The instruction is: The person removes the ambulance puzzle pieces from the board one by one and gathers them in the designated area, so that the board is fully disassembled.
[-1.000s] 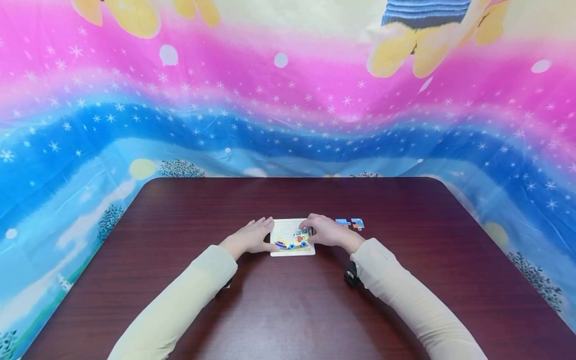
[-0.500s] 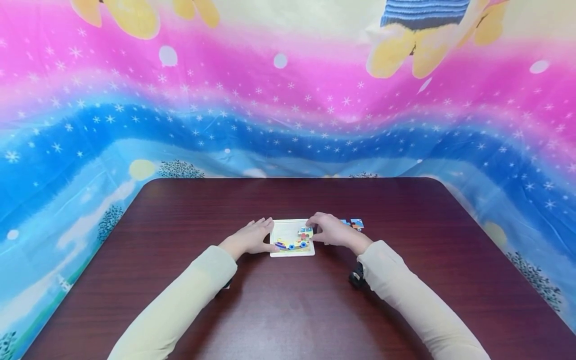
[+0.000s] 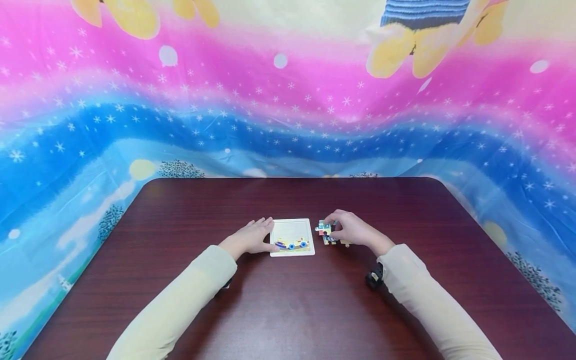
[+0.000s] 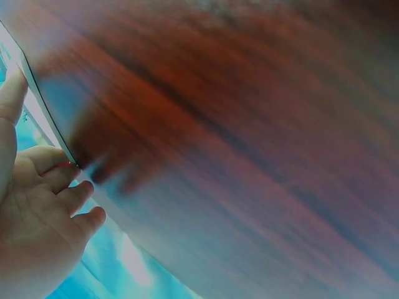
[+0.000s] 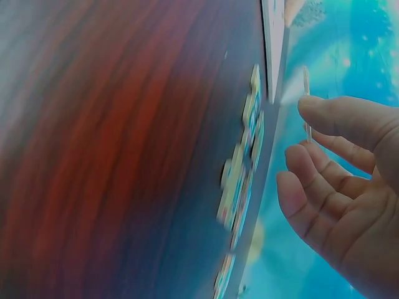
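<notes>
A shallow white puzzle tray [image 3: 290, 227] lies on the table in the head view, with joined picture pieces [image 3: 294, 245] showing blue wheels along its near side. At the tray's left edge rests my left hand [image 3: 252, 237], thumb by the near corner and other fingers by the far one. In the left wrist view, that hand [image 4: 37, 212] touches the tray's rim [image 4: 43, 106]. My right hand [image 3: 353, 227] is right of the tray, over loose pieces. Between thumb and fingers it pinches a thin jigsaw puzzle piece [image 5: 307, 81], seen edge-on in the right wrist view and clear of the table.
Several loose jigsaw pieces [image 5: 240, 180] lie on the dark red-brown table [image 3: 288, 305] below the right hand, which partly covers them in the head view. A colourful printed cloth [image 3: 288, 120] hangs behind the table and around its sides.
My right hand has lifted a vehicle piece out of the tray's right side and carried it right, over the loose pieces. The left hand has stayed in place.
</notes>
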The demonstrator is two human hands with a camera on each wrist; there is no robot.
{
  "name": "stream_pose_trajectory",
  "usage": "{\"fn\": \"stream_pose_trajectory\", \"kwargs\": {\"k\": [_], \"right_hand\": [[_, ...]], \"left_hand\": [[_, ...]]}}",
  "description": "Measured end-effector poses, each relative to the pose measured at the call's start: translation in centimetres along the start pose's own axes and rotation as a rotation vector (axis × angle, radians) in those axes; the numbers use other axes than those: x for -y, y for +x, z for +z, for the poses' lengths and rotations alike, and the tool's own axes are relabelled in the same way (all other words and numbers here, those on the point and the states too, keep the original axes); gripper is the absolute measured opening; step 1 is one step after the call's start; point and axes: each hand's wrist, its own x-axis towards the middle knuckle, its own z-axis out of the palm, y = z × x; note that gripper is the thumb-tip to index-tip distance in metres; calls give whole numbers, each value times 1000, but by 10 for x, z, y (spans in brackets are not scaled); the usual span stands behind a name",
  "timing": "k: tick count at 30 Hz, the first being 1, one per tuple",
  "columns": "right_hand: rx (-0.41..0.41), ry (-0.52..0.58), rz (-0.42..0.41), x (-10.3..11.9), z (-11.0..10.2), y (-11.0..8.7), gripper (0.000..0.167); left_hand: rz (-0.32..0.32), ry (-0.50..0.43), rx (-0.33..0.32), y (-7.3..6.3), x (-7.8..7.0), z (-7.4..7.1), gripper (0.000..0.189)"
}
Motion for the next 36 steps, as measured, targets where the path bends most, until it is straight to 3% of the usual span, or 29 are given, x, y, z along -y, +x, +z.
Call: {"fn": "stream_pose_trajectory", "kwargs": {"k": [16,36], "right_hand": [[-49,31,39,-33,-18,-29,27],[24,-27,158,-57,-23,-51,30]], "left_hand": [[-8,4,9,0,0,0,83],[10,9,9,1,3,2,84]]}}
